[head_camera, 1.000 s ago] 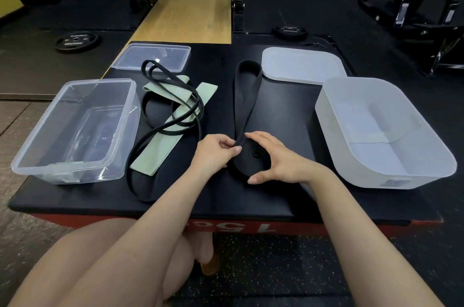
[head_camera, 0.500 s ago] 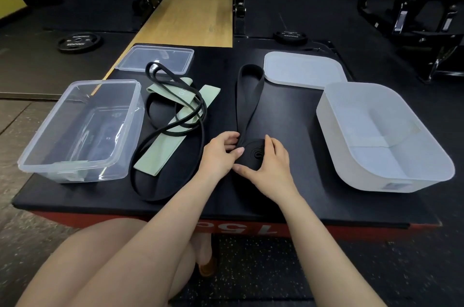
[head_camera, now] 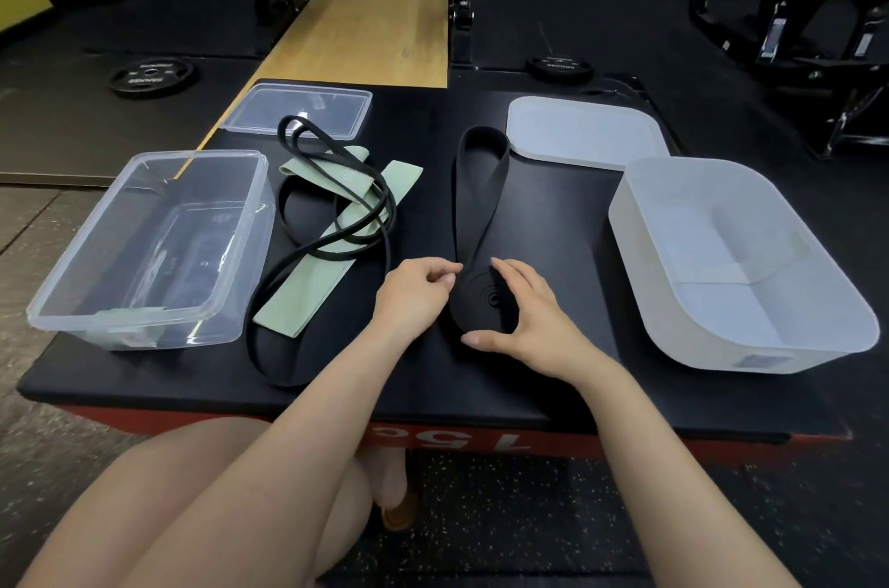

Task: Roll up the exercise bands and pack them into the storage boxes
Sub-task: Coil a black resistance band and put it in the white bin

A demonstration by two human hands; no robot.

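Wide black band [head_camera: 474,222] roll partly hidden under right hand [head_camera: 524,323].

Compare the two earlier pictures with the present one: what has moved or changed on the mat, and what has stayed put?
The right hand shifted from lying over the coil of the wide black band to cupping it, thumb at the near edge. The left hand keeps pinching the band beside the coil. The roll looks about the same size. The clear box, white box, both lids and the other bands stayed put.

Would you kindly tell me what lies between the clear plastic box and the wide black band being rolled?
In the head view: a pale green flat band tangled with a thin black loop band.
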